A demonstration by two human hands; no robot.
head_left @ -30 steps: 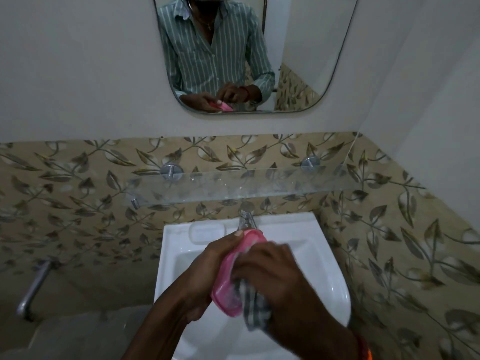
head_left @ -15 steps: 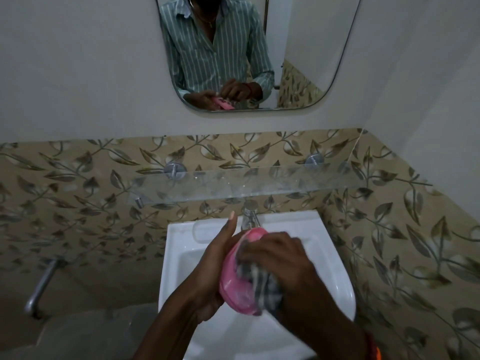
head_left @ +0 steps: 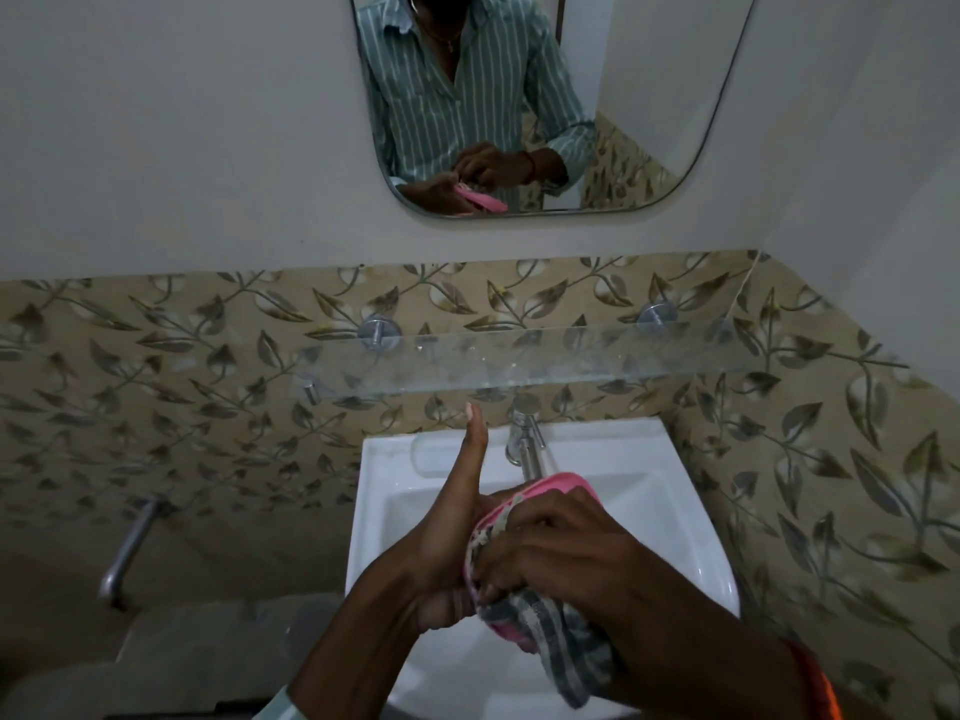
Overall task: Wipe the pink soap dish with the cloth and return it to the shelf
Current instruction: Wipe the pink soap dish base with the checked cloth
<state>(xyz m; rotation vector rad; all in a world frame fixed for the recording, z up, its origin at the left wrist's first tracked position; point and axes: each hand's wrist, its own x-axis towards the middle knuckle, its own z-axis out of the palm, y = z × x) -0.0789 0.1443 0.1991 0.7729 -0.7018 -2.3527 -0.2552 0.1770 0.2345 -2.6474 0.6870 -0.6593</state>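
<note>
Over the white basin, my left hand (head_left: pixel 441 553) holds the pink soap dish (head_left: pixel 566 484) on edge from its left side, thumb pointing up. Most of the dish is hidden by my hands; only its far rim and a pink bit low down show. My right hand (head_left: pixel 561 553) grips a grey checked cloth (head_left: pixel 561 646) and presses it into the dish. The loose end of the cloth hangs below my right wrist. The glass shelf (head_left: pixel 519 363) runs along the tiled wall above the tap, bare.
A chrome tap (head_left: pixel 524 433) stands at the back of the white basin (head_left: pixel 649 491), just beyond the dish. A mirror (head_left: pixel 623 122) hangs above and reflects a person. A metal pipe (head_left: pixel 127 553) juts from the left wall. Tiled wall closes in on the right.
My right hand has rubbed the cloth down and inward across the dish. My left thumb has lifted off the rim and now sticks straight up. The dish shifted slightly right.
</note>
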